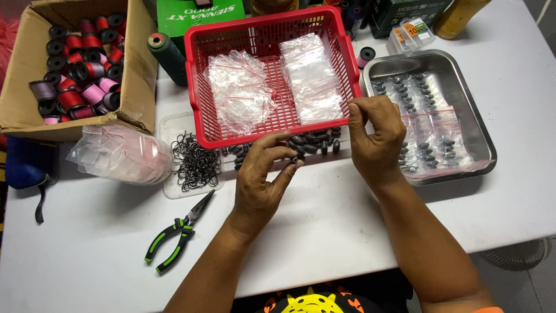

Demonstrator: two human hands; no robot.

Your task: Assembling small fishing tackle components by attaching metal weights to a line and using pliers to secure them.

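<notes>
My left hand pinches a small dark oval sinker at its fingertips, just in front of a loose pile of dark sinkers on the white table. My right hand is raised beside it with thumb and fingers pinched together near the red basket's front right corner; whatever it grips is too fine to make out. The red plastic basket holds small clear zip bags and a stack of clear bags.
A steel tray with bagged sinkers sits right. A clear lid with black wire hooks, green-handled pliers, a bag bundle, a cardboard box of thread spools and a green thread cone lie left.
</notes>
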